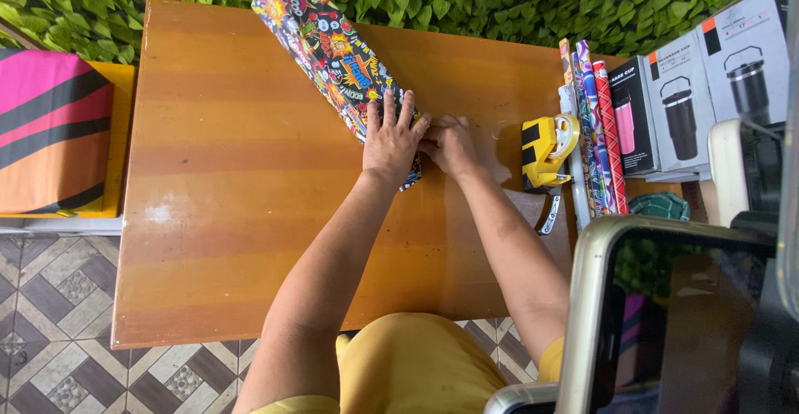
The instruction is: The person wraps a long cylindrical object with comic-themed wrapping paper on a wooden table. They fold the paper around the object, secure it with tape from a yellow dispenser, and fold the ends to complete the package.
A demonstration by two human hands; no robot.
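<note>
A long box wrapped in dark comic-print paper [326, 44] lies slanted across the far part of the wooden table [225, 214]. My left hand [391, 138] lies flat on its near end, fingers spread. My right hand [449, 143] is against that same end, fingers curled and pressing the paper fold; what it pinches is hidden.
A yellow tape dispenser [547, 149] stands just right of my hands. Rolls of wrapping paper [595, 127] lie along the table's right edge, with boxed tumblers [691, 106] behind. A phone on a mount [666, 314] blocks the lower right. A striped pink-orange object [50, 131] sits left.
</note>
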